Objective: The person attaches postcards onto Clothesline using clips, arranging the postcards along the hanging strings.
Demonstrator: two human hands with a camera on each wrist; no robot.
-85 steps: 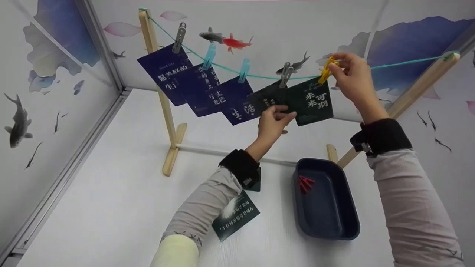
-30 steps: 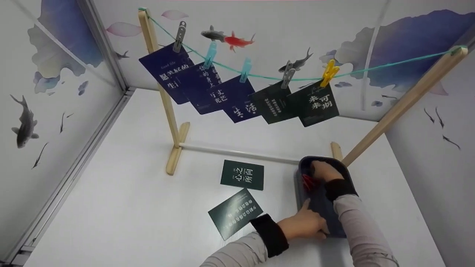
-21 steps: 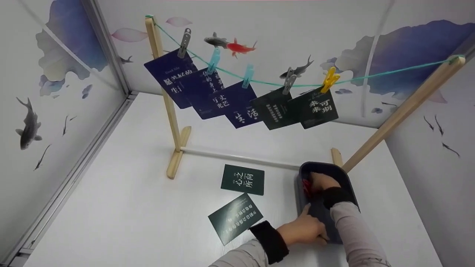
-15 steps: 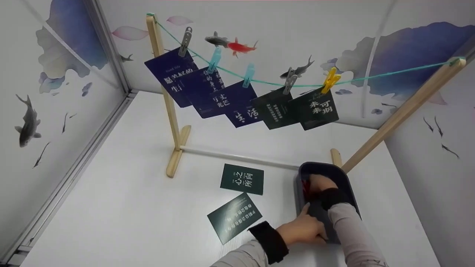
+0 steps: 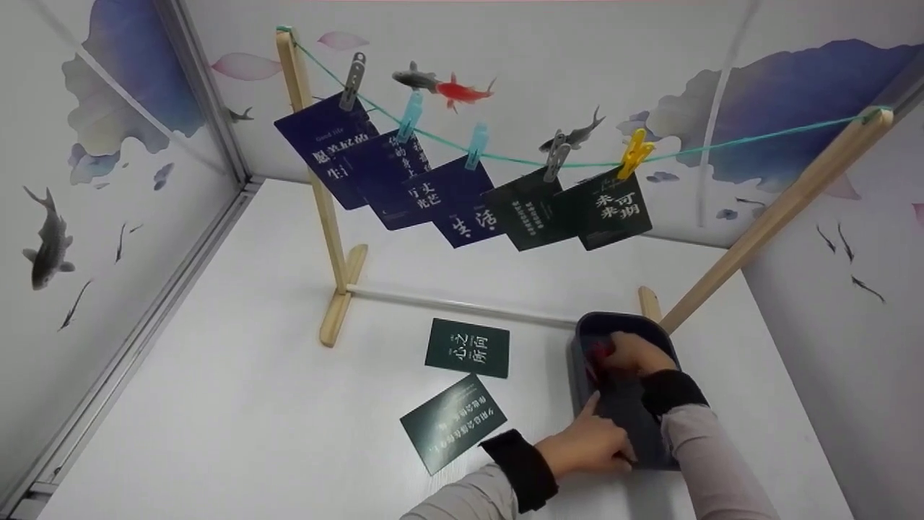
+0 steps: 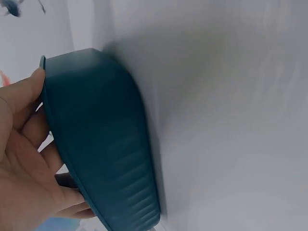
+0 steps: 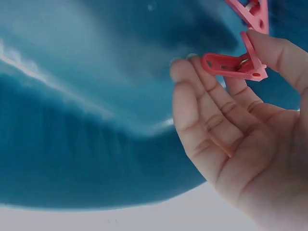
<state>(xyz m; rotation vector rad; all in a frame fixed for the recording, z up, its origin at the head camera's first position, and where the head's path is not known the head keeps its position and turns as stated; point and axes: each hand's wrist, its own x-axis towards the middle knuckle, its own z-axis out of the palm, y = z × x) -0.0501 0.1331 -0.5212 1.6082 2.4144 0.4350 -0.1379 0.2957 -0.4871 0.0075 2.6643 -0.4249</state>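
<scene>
In the head view my left hand (image 5: 588, 444) is at the left rim of a dark blue plastic basin (image 5: 575, 361). The left wrist view shows its fingers hooked over the basin's rim (image 6: 60, 147). My right hand (image 5: 635, 354) is inside the basin. Its thumb and fingers pinch a red clothespin (image 7: 236, 67) in the right wrist view, while a second red clothespin (image 7: 252, 14) lies just beyond. A yellow clothespin (image 5: 635, 153) fastens a dark green card (image 5: 617, 224) to the green string (image 5: 751, 139).
Further cards hang overlapping to the left, such as a blue card (image 5: 462, 224), under grey and light blue clothespins. Two green cards, one upper (image 5: 468, 361) and one lower (image 5: 437, 433), lie on the white table (image 5: 238, 404). A wooden post (image 5: 787, 209) rises behind the basin.
Both hands have come down from the hanging cards to the basin, leaving the yellow clothespin on the string. Since half a second ago the right hand has shifted slightly, with red clothespin showing at its fingers.
</scene>
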